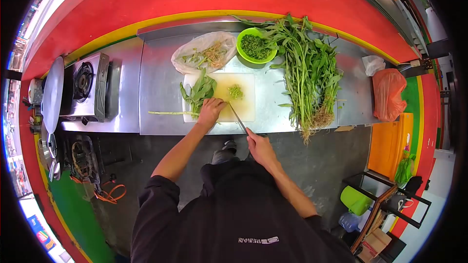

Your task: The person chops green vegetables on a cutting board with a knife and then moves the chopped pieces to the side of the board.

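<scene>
Head cam: left hand (210, 111) clamps the greens (199, 92) on the cutting board (246, 80). Right hand (258, 146) sits at its 4 o'clock, grip wrapped round the knife (237, 117). I'd keep that left hand curled back.

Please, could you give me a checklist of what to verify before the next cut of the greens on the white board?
1. Left hand holds the bunch of greens down on the cutting board: ok.
2. Right hand grips the knife at its handle end: ok.
3. The blade lies over the board, just right of the left hand: ok.
4. Left fingertips tucked away from the blade: cannot tell, too small to see.
5. Bare board is left around the chopped pile: ok.
6. Green bowl stands behind the board, upright: ok.
</scene>
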### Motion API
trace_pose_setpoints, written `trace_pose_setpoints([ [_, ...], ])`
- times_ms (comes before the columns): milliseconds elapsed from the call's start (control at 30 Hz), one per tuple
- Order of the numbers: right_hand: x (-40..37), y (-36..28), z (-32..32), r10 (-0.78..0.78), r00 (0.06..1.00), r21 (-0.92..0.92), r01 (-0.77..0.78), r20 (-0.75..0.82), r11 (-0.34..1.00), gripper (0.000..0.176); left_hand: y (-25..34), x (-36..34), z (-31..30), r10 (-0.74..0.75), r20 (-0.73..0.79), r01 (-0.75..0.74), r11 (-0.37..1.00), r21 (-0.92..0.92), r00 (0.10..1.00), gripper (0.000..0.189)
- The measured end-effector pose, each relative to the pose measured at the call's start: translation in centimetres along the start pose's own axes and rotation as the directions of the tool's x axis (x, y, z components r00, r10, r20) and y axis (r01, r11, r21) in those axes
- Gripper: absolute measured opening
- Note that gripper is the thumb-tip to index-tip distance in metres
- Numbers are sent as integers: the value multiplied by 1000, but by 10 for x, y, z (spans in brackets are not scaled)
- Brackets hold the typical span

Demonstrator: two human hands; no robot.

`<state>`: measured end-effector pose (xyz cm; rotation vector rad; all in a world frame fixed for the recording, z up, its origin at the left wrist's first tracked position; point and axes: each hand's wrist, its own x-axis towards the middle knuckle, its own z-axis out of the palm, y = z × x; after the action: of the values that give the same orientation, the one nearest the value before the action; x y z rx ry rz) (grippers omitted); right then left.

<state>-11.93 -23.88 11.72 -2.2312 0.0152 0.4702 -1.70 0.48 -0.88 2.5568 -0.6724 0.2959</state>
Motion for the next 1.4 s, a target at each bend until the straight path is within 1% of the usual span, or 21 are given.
trace_pose_setpoints([
  [100,4,2,2,0,1000,35,0,2,999,37,0,2,-2,0,-11,0,1000,5,1000,28],
  [233,6,-5,-2,29,999,16,-29,16,999,36,0,2,-2,3,-25,-3,1000,12,1000,28],
  [300,10,-3,2,-9,1000,26,9,4,1000,36,0,2,-1,-2,-24,2,1000,0,1000,28],
  [433,12,0,8,-21,1000,-11,21,-7,1000,36,0,2,-3,-9,1,9,1000,-12,1000,27],
  [567,23,13,25,-110,993,-44,107,-54,993,36,0,4,-3,-2,5,2,1000,-21,1000,27],
  [600,27,15,29,-142,987,-62,137,-72,989,36,0,4,-3,1,-12,-2,1000,-18,1000,27],
  [733,43,19,42,-163,984,-95,156,-69,983,39,1,5,-4,4,-45,-5,1000,-14,999,25],
  [800,44,19,45,-190,975,-66,183,-115,981,38,1,5,-4,6,-59,-7,1000,-23,998,22],
  [867,37,21,43,-174,979,-35,171,-107,985,39,0,3,-1,-10,-75,9,1000,-15,997,21],
  [900,33,22,41,-156,983,-10,155,-98,988,41,0,3,0,-24,-75,21,999,-42,997,20],
  [1033,22,27,43,-144,985,11,146,-94,989,42,-1,2,2,-29,-77,26,999,-39,997,20],
  [1100,20,29,47,-122,989,-44,119,-87,992,41,-2,3,2,-18,-85,15,999,-38,996,20],
  [1233,23,38,55,-121,989,-72,116,-81,991,42,1,4,0,-13,-68,10,999,-42,998,21],
  [1300,29,46,60,-170,982,-148,157,-79,976,44,1,4,0,-16,-65,14,999,-34,998,22],
  [1333,32,49,63,-168,982,-148,155,-82,977,44,1,3,0,-13,-64,11,999,-35,998,22],
  [1400,40,51,69,-224,970,-189,204,-96,961,47,1,4,0,-4,-67,2,1000,-20,998,22],
])
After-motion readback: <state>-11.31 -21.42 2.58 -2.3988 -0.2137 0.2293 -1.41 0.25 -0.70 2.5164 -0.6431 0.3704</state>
